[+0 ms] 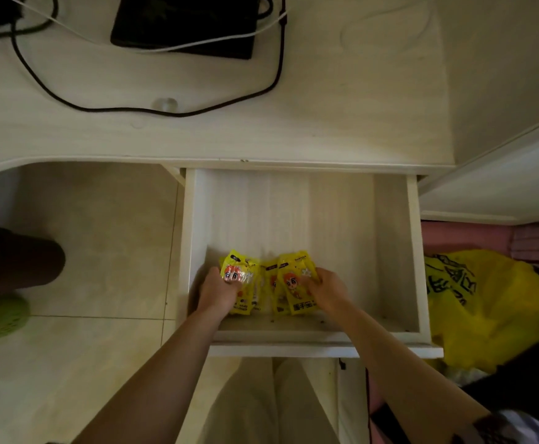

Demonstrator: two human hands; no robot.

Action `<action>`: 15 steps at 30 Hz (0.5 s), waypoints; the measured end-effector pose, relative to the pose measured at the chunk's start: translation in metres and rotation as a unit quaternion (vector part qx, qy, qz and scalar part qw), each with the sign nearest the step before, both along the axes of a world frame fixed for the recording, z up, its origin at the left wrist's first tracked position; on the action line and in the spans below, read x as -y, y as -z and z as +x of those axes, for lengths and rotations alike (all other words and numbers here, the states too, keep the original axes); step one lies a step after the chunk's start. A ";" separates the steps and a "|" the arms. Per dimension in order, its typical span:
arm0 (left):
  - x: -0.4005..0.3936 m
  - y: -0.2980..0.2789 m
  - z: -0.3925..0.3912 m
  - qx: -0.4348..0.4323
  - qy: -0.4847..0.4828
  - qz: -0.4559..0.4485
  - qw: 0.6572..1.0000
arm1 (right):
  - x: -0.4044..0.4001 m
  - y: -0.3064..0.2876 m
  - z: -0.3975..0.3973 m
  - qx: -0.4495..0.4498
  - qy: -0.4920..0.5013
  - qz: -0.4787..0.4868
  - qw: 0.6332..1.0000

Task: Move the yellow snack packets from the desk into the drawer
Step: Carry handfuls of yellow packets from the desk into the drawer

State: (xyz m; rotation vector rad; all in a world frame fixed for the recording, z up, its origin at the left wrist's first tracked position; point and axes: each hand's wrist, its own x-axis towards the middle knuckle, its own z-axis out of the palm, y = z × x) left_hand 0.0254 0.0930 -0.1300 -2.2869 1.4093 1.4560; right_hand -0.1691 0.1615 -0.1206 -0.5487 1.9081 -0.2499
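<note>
Down at the near end of the open drawer [306, 206], your left hand [218, 291] and right hand [327, 291] each grasp yellow snack packets [290, 283], pressing them flat onto its floor, likely to tidy them.

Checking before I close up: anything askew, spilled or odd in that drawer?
Nothing damaged. The yellow snack packets overlap unevenly at the drawer front, left hand and right hand on them. Dark specks dot the floor nearby.
</note>
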 end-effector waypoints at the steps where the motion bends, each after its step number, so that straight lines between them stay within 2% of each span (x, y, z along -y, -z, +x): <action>1: 0.001 0.001 0.001 0.010 0.011 0.000 1.000 | 0.000 -0.001 -0.001 -0.005 -0.007 0.003 1.000; 8: -0.003 -0.016 0.008 0.048 0.036 0.029 0.998 | -0.006 -0.020 -0.010 -0.038 -0.029 0.053 0.997; 12: -0.004 -0.041 0.004 0.046 0.045 0.021 0.998 | -0.010 -0.042 -0.015 -0.027 -0.013 0.033 0.999; 15: -0.005 -0.063 0.004 0.018 0.045 -0.016 0.999 | -0.012 -0.066 -0.016 -0.050 -0.052 0.002 0.997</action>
